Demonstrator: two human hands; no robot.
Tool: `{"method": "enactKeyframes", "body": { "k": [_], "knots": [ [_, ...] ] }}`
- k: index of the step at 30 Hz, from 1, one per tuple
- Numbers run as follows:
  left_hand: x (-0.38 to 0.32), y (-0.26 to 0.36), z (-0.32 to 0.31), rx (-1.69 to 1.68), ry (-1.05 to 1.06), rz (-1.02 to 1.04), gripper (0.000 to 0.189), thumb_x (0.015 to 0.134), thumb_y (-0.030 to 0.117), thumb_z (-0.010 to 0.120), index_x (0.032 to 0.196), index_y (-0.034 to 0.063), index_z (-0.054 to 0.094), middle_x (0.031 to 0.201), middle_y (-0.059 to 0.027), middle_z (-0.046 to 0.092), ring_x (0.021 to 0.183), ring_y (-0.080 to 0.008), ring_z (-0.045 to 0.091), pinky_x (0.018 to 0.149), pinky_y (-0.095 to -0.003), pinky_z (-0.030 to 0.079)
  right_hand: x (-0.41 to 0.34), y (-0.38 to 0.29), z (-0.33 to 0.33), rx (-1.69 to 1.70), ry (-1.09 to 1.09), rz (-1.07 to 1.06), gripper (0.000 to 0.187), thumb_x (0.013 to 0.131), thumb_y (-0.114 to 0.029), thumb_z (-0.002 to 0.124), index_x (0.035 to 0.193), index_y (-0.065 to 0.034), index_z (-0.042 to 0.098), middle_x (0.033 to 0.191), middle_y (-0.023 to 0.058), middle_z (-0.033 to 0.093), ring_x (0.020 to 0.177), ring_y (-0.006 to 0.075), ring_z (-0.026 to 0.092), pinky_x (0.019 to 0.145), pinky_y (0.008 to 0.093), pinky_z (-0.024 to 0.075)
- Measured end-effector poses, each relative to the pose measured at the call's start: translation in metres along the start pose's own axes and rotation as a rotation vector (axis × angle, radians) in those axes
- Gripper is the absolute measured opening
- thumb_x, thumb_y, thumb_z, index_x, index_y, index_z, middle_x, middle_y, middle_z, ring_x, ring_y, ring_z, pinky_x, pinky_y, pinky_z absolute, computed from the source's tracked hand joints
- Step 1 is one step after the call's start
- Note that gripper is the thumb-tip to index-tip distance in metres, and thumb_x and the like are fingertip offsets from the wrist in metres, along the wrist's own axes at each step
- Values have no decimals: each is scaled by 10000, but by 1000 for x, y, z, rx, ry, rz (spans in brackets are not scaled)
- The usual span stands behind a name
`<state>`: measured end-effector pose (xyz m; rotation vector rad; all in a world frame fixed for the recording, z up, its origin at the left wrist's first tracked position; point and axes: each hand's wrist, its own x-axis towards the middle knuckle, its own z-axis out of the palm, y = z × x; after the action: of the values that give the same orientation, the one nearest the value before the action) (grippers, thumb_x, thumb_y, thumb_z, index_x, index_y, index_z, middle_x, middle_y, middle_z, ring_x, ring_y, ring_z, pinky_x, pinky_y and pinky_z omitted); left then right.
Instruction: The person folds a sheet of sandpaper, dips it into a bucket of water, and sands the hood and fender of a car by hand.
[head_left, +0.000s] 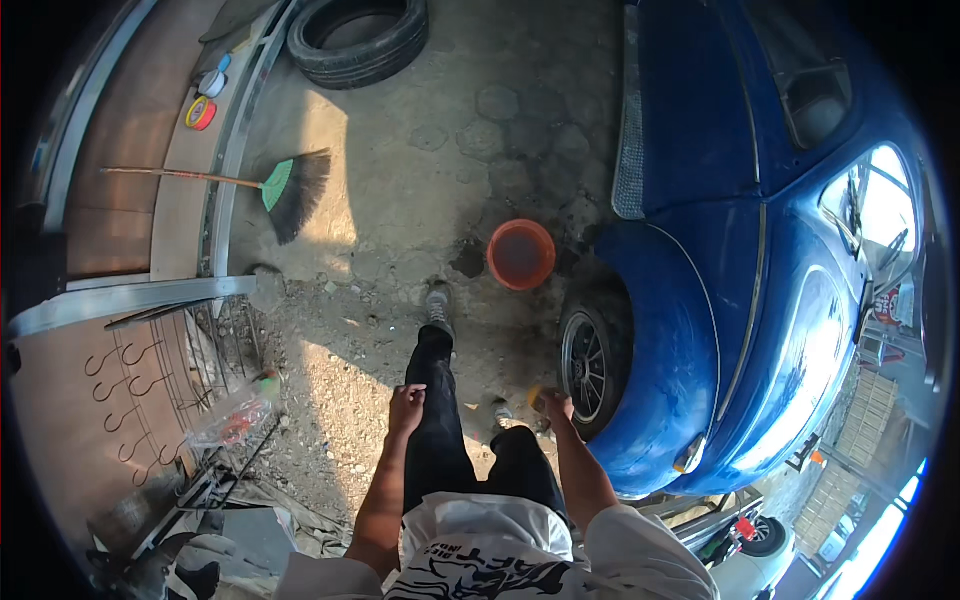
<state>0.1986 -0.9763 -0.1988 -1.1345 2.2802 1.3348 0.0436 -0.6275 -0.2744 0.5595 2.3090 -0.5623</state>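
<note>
My right hand (556, 406) is closed on a yellow-orange sponge-like object (535, 397), held beside the front wheel (587, 367) of a blue car (675, 300). My left hand (407, 407) hangs over my left thigh with its fingers curled; whether anything small is inside cannot be told. Ahead of me on the ground stands a red-orange bucket (521, 254) with dark liquid in it, near the car's front fender. The ground around the bucket is dark and looks wet.
A tire (358, 71) lies at the top. On the left are a broom with a green head (277, 185), tape rolls (200, 113), a metal frame (135, 298) and wire hooks (120, 390). A clear plastic bag (234, 414) lies low on the left, above rough gravel (352, 405).
</note>
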Motion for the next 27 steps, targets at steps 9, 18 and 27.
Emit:
{"method": "enactKeyframes", "body": {
  "k": [9,18,27],
  "knots": [
    [4,-185,-118,-203,-64,-735,277,994,265,550,1178,99,675,989,-92,705,809,-168,687,620,-291,530,247,-229,81,-556,308,-421,189,954,-281,569,1033,-129,650,931,161,675,803,398,674,688,517,543],
    [-95,-208,-179,-36,-266,-1316,280,1005,288,532,1212,139,647,978,-90,669,748,-197,678,613,-361,557,329,-243,222,-395,54,-403,282,884,-262,641,1163,-225,660,1064,133,694,988,369,666,864,491,529],
    [-29,-163,-162,-215,-309,-1052,306,1009,291,474,1190,109,640,984,-100,665,806,-229,665,682,-401,548,255,-207,132,177,199,-51,455,865,-534,634,1117,-162,708,1125,185,696,1004,396,675,834,479,528]
  ]
}}
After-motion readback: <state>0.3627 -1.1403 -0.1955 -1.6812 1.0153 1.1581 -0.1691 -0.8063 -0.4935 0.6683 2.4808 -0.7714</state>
